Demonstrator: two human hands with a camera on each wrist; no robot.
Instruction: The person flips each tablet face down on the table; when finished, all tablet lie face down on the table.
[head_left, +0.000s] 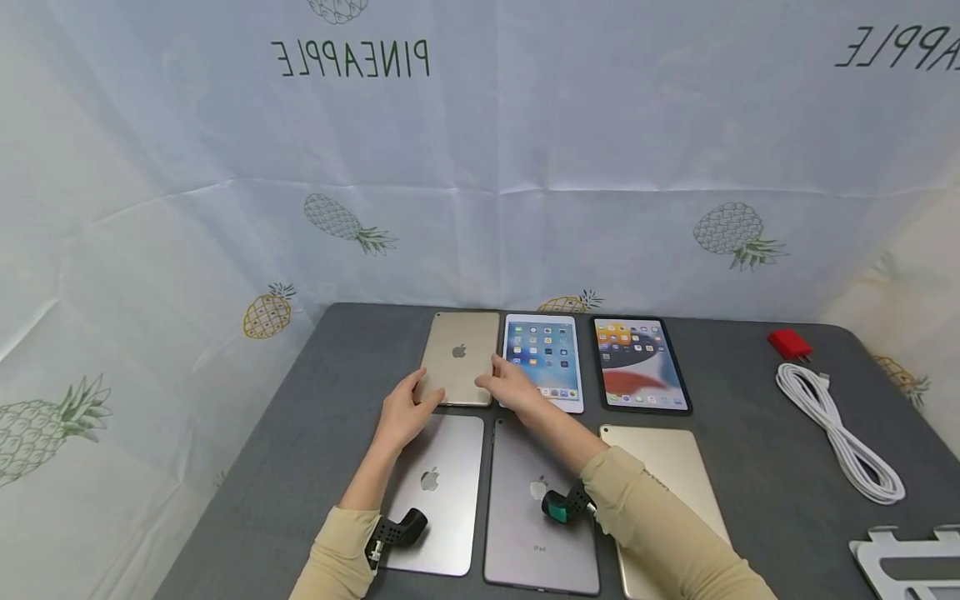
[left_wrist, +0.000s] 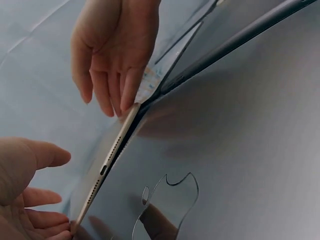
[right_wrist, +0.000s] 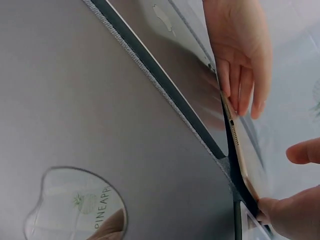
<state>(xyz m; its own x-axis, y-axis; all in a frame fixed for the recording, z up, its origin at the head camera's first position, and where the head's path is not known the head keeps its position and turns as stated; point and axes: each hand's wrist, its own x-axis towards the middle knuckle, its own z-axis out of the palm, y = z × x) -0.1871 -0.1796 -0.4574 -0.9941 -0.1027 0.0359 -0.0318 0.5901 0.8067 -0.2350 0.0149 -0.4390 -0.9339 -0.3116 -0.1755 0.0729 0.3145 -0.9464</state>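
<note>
A gold tablet (head_left: 459, 332) lies back-up at the table's far left, its apple logo showing. My left hand (head_left: 402, 414) is at its lower left edge, fingertips right at the side and thumb reaching over the corner. My right hand (head_left: 516, 388) is at the lower right edge with extended fingers along the side. In the left wrist view, the thumb of the left hand (left_wrist: 30, 187) stands apart from the tablet's slim edge (left_wrist: 107, 162). The right wrist view shows the left hand's fingers (right_wrist: 243, 87) fairly straight beside that edge.
Beside it lie a white tablet (head_left: 542, 358) and black-framed tablet (head_left: 637, 358), screens lit. Nearer are a silver tablet (head_left: 450, 525), grey tablet (head_left: 540, 550) and another gold tablet (head_left: 667, 458). A red charger (head_left: 790, 343), coiled white cable (head_left: 843, 433) and white stand (head_left: 911, 554) lie right.
</note>
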